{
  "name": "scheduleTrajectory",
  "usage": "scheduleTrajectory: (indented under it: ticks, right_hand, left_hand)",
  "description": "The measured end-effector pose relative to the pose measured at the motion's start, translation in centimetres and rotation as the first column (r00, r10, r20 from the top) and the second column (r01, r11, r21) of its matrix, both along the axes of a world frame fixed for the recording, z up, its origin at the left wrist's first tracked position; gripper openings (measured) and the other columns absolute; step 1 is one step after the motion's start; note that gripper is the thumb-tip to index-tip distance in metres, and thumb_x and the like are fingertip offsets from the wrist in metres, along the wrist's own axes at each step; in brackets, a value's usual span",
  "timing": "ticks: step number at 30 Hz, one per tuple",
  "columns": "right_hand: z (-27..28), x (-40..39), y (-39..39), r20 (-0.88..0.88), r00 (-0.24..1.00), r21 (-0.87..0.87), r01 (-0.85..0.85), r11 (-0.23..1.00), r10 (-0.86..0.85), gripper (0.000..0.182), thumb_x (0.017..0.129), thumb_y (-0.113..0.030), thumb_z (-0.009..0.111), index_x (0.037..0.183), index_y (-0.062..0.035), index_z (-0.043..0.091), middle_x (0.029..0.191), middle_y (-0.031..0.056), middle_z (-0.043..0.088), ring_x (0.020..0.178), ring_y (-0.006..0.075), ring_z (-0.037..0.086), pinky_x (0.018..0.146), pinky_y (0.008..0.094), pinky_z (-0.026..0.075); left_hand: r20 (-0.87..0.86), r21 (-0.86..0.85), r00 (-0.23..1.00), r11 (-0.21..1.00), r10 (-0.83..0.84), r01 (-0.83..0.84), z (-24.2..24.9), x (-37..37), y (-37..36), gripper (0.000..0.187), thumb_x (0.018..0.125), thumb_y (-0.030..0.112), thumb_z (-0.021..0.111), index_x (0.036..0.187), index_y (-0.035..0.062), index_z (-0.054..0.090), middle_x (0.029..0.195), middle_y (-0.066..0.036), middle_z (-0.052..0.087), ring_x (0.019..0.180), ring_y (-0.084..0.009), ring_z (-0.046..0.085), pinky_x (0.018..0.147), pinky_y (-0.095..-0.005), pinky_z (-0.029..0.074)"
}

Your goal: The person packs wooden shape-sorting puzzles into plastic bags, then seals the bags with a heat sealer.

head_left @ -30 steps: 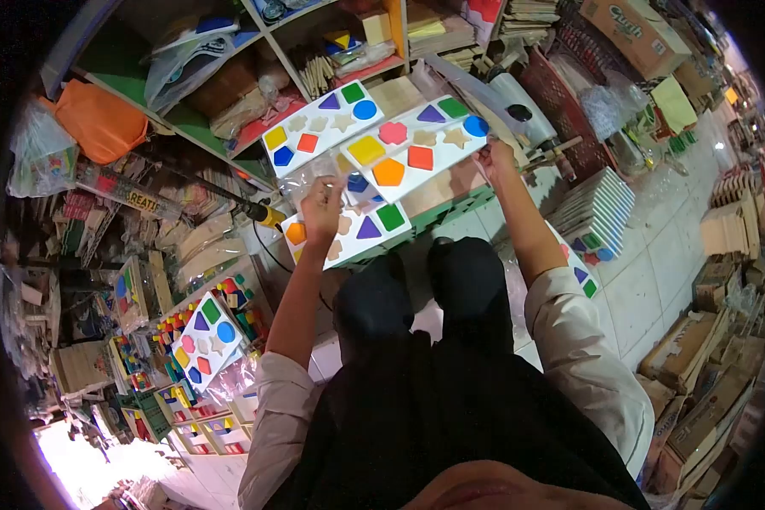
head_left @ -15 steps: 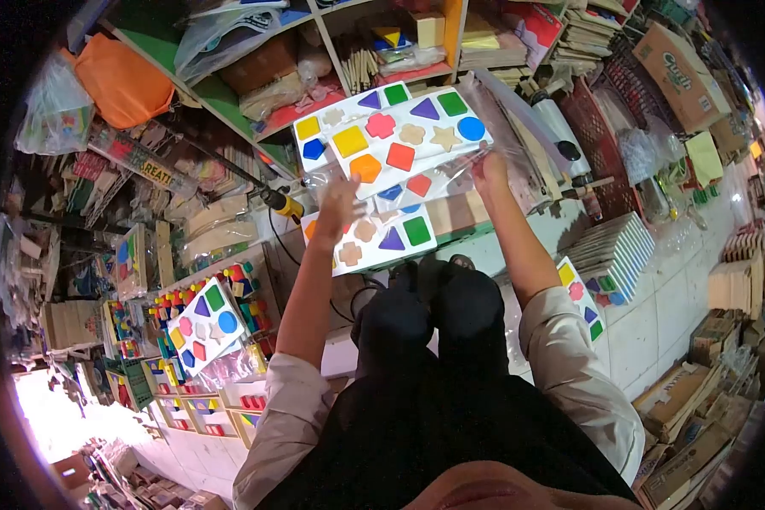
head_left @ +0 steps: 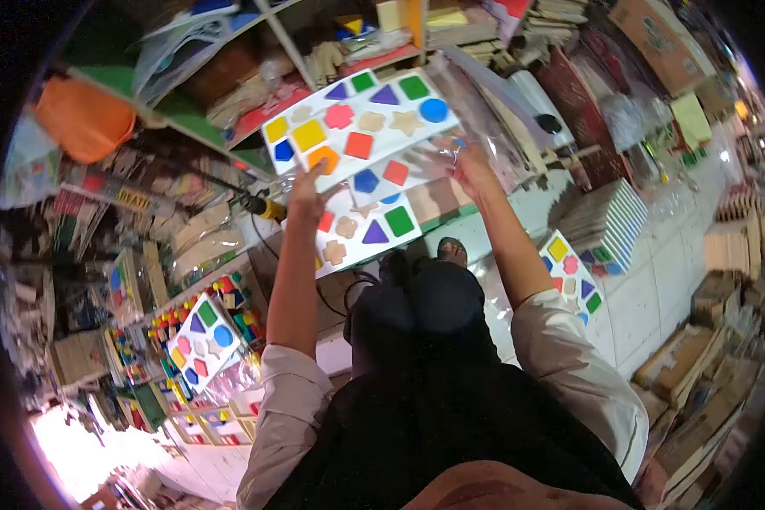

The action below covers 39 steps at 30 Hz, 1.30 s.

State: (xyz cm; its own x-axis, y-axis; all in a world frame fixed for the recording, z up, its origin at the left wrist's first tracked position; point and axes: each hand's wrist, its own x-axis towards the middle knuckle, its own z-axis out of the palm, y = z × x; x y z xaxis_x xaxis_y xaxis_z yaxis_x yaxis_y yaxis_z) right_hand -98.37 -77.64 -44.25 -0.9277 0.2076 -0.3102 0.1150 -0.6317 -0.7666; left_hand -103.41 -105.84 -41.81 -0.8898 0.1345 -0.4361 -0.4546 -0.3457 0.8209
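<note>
With the left hand (head_left: 308,191) pinching the near-left edge of the top board (head_left: 357,127) and the right hand (head_left: 463,161) gripping the clear bag (head_left: 476,102) beside it, above the lower board (head_left: 367,223), I judged loose shapes might slip out if it tilted.

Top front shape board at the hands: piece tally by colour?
front board
yellow: 1
orange: 1
pink: 1
red: 1
purple: 1
green: 1
blue: 1
bare wood: 2
Total: 9
</note>
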Motion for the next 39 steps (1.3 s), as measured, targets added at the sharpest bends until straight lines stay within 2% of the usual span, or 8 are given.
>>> scheduleTrajectory:
  ticks: [7, 13, 23, 29, 32, 34, 37, 39]
  right_hand:
    - [-1.9, 3.2, 1.2, 0.330, 0.902, 0.122, 0.251, 0.960, -0.278, 0.079, 0.060, -0.043, 0.074, 0.118, -0.0084, 0.032, 0.105, 0.0097, 0.043, 0.081, 0.0203, 0.051, 0.064, 0.0351, 0.045]
    - [-2.6, -1.8, 4.2, 0.267, 0.871, -0.268, 0.477, 0.837, -0.411, 0.024, 0.077, -0.024, 0.061, 0.087, -0.0035, 0.053, 0.078, 0.0068, 0.055, 0.059, 0.0165, 0.055, 0.046, 0.0229, 0.041]
    - [-1.5, 2.0, 14.2, 0.078, 0.865, 0.186, 0.475, 0.860, -0.495, 0.003, 0.076, 0.002, 0.051, 0.078, 0.0044, 0.052, 0.064, 0.0092, 0.054, 0.047, 0.0143, 0.051, 0.038, 0.0241, 0.039]
    - [-5.8, -0.6, 20.5, 0.042, 0.827, 0.555, 0.447, 0.702, -0.560, 0.038, 0.062, 0.000, 0.064, 0.095, 0.0029, 0.047, 0.075, 0.0135, 0.058, 0.060, 0.0210, 0.056, 0.051, 0.0297, 0.044]
    - [-4.6, -0.7, 20.6, 0.152, 0.783, 0.957, 0.035, 0.287, -0.603, 0.040, 0.062, -0.004, 0.065, 0.097, 0.0011, 0.048, 0.082, 0.0119, 0.058, 0.072, 0.0226, 0.056, 0.062, 0.0313, 0.045]
    - [-3.1, -1.3, 19.5, -0.370, 0.763, 0.909, 0.181, -0.375, -0.530, 0.035, 0.064, -0.010, 0.065, 0.094, -0.0006, 0.051, 0.089, 0.0108, 0.057, 0.083, 0.0228, 0.054, 0.073, 0.0315, 0.043]
    - [-5.7, -4.4, 20.2, -0.460, 0.887, 0.870, 0.459, 0.182, -0.040, 0.031, 0.068, -0.020, 0.063, 0.092, -0.0028, 0.053, 0.092, 0.0106, 0.057, 0.089, 0.0236, 0.052, 0.079, 0.0319, 0.040]
    - [-6.0, -4.3, 18.5, -0.228, 0.973, 0.906, 0.228, 0.358, -0.043, 0.034, 0.069, -0.024, 0.062, 0.095, -0.0036, 0.054, 0.094, 0.0109, 0.057, 0.089, 0.0237, 0.052, 0.079, 0.0320, 0.040]
  left_hand:
    - [-0.093, 0.011, 0.995, 0.999, -0.041, 0.042, 1.2, -3.1, -0.3, 0.040, 0.077, 0.010, 0.056, 0.113, 0.0050, 0.039, 0.106, -0.008, 0.050, 0.095, -0.0237, 0.051, 0.074, -0.0460, 0.047]
    - [-0.057, -0.150, 0.997, 0.987, 0.043, -0.051, 3.4, -2.7, 0.7, 0.037, 0.078, 0.013, 0.056, 0.111, 0.0046, 0.042, 0.105, -0.009, 0.050, 0.095, -0.0220, 0.052, 0.068, -0.0375, 0.048]
    - [-0.015, 0.030, 0.999, 0.998, -0.052, 0.053, -1.8, -0.6, 7.2, 0.046, 0.078, 0.010, 0.053, 0.120, 0.0094, 0.034, 0.111, -0.009, 0.047, 0.099, -0.0239, 0.050, 0.075, -0.0444, 0.048]
    - [0.006, 0.082, 1.000, 0.996, -0.019, 0.018, -2.5, -0.5, 10.5, 0.046, 0.079, 0.007, 0.050, 0.121, 0.0088, 0.032, 0.113, -0.010, 0.045, 0.102, -0.0256, 0.048, 0.077, -0.0468, 0.047]
    - [-0.073, 0.165, 0.992, 0.980, -0.102, 0.113, -3.0, -0.9, 10.9, 0.046, 0.079, 0.007, 0.050, 0.121, 0.0082, 0.031, 0.113, -0.009, 0.045, 0.103, -0.0254, 0.048, 0.078, -0.0466, 0.046]
    - [-0.081, 0.168, 0.992, 0.979, -0.100, 0.113, -3.1, -1.2, 11.1, 0.046, 0.080, 0.009, 0.049, 0.121, 0.0075, 0.030, 0.114, -0.009, 0.045, 0.103, -0.0249, 0.048, 0.081, -0.0457, 0.046]
    - [-0.067, 0.091, 0.994, 0.992, -0.082, 0.088, -3.0, -1.4, 11.0, 0.042, 0.080, 0.014, 0.052, 0.118, 0.0041, 0.036, 0.112, -0.010, 0.047, 0.103, -0.0251, 0.048, 0.086, -0.0444, 0.041]
    - [-0.071, 0.112, 0.995, 0.990, -0.073, 0.080, -3.7, -1.9, 10.8, 0.042, 0.079, 0.015, 0.053, 0.117, 0.0053, 0.037, 0.112, -0.010, 0.047, 0.103, -0.0251, 0.048, 0.086, -0.0436, 0.041]
